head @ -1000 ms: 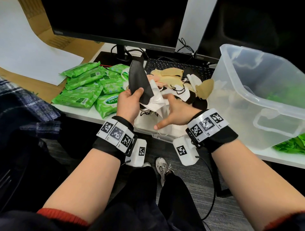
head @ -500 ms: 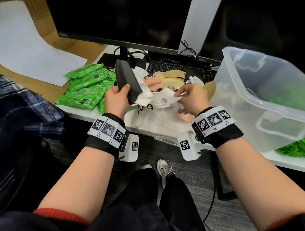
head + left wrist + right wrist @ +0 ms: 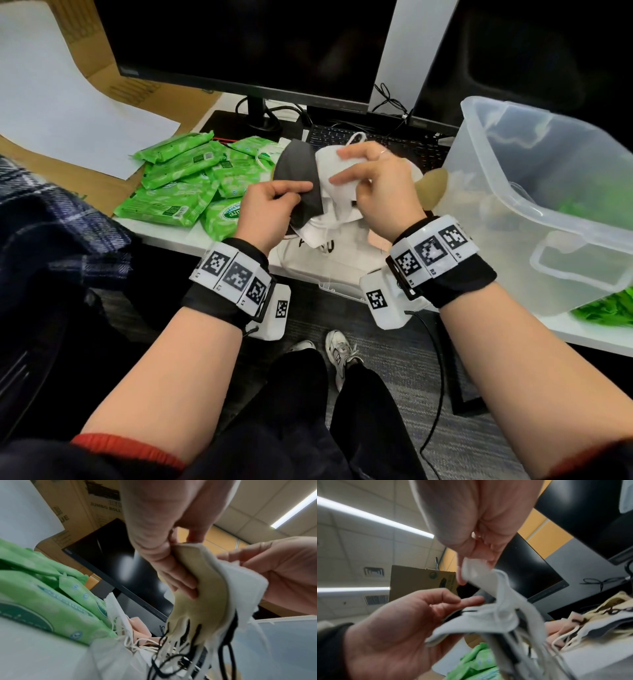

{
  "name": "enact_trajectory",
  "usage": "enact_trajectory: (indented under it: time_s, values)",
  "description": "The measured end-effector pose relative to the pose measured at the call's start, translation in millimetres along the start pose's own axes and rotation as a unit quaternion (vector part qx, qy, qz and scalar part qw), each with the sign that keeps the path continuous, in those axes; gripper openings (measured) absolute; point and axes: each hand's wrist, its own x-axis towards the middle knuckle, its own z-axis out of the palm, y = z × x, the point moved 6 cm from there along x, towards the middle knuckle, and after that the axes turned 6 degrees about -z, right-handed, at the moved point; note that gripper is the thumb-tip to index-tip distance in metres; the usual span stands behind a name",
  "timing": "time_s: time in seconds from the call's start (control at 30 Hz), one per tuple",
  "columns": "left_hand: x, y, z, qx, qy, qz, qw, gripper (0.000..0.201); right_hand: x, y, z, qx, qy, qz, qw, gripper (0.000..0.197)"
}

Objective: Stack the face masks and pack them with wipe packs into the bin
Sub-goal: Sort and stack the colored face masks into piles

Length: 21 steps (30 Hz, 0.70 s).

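My left hand (image 3: pixel 274 202) grips a stack of face masks (image 3: pixel 305 181) above the desk edge, a dark grey mask on top; from the left wrist view a beige mask (image 3: pixel 202 595) shows on the stack's underside with ear loops dangling. My right hand (image 3: pixel 373 185) pinches a white mask (image 3: pixel 337 168) and holds it against the stack. More loose masks (image 3: pixel 594 622) lie on the desk behind. Green wipe packs (image 3: pixel 185 185) lie in a heap to the left. The clear plastic bin (image 3: pixel 548 212) stands tilted at the right.
A monitor (image 3: pixel 253 48) and a keyboard (image 3: pixel 370 140) stand behind the masks. A white bag (image 3: pixel 325 257) lies at the desk edge under my hands. More green packs (image 3: pixel 609 308) show beside the bin. Cardboard and white paper (image 3: pixel 68 113) lie far left.
My right hand picked a white mask off the pile and brought it up to the stack. My left hand tilted the stack and held it higher.
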Motion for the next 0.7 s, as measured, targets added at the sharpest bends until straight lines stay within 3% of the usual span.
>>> enact_trajectory:
  time_s: [0.2, 0.3, 0.37, 0.43, 0.53, 0.7]
  values:
    - [-5.1, -2.8, 7.8, -0.166, -0.039, -0.077, 0.982, 0.025, -11.4, -14.1, 21.4, 0.207, -0.078, 0.01, 0.975, 0.053]
    - [-10.7, 0.7, 12.0, -0.156, -0.075, -0.048, 0.984, 0.008, -12.8, -9.1, 23.1, 0.257, -0.079, 0.038, 0.962, 0.057]
    - [-11.6, -1.6, 12.2, -0.13, -0.078, -0.041, 0.988, 0.019, -12.9, -5.2, 19.2, 0.281, -0.056, 0.046, 0.957, 0.058]
    - [-10.4, -5.5, 10.8, -0.117, -0.073, -0.049, 0.989, 0.029, -12.1, 0.0, 12.6, 0.267, -0.013, 0.052, 0.962, 0.054]
    - [-8.9, -8.6, 9.1, -0.122, -0.066, -0.06, 0.989, 0.032, -10.8, 11.3, 1.0, 0.152, 0.048, 0.082, 0.984, 0.043]
    - [-10.1, -7.0, 10.3, -0.135, -0.061, -0.069, 0.987, 0.024, -9.8, 24.2, 2.5, 0.038, -0.019, 0.117, 0.992, 0.03]
